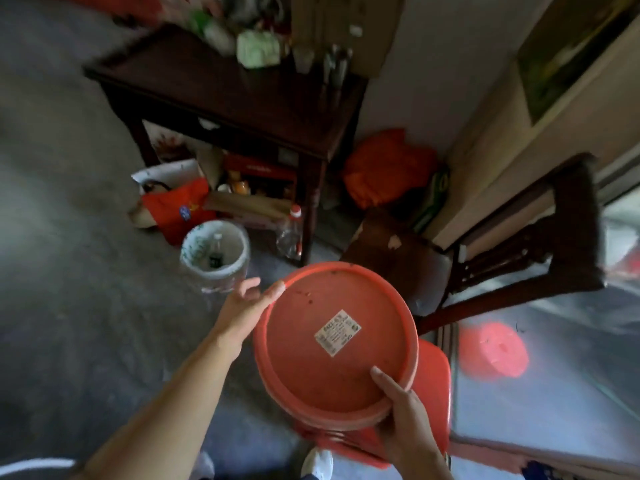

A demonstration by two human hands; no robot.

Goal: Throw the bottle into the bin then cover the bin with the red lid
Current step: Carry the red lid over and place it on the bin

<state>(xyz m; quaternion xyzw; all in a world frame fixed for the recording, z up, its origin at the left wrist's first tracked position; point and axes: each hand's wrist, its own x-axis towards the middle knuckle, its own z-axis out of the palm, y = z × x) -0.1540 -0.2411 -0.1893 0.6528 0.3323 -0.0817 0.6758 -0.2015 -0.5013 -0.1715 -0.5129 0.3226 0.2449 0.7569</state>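
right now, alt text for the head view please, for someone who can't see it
Both hands, left hand and right hand, hold a round red lid above the floor. Ahead stands an open white bin with a bottle inside, beside a dark wooden table.

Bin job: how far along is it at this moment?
Done: a bottle already stands inside the open bin. In hand: the left hand and right hand hold the red lid by its rim. Left: setting it over the bin.

grey floor (69,237), dark wooden table (242,98), chair (485,244)
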